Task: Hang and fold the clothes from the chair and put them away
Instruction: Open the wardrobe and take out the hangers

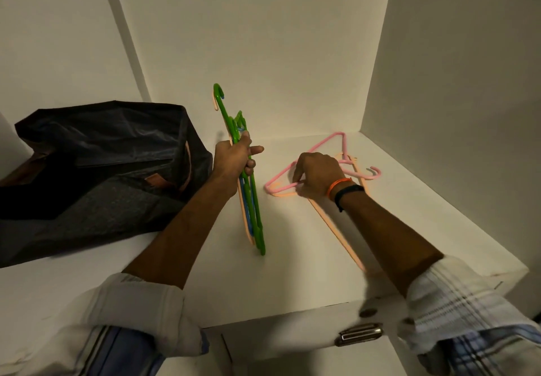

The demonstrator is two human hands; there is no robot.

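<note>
My left hand (pixel 234 159) grips a bunch of plastic hangers (pixel 253 214), green, blue and peach, held upright on edge above the white shelf (pixel 292 273), hooks pointing up. To its right, my right hand (pixel 314 175) lies over a pink hanger (pixel 333 141) and a peach hanger (pixel 336 229) that rest flat on the shelf. Its fingers curl round the pink hanger's bar at the left corner. No clothes or chair are in view.
A dark fabric bag (pixel 96 170) with tan handles fills the shelf's left side, close to my left hand. White cupboard walls close in behind and to the right. A metal latch (pixel 358 334) sits below the shelf's front edge.
</note>
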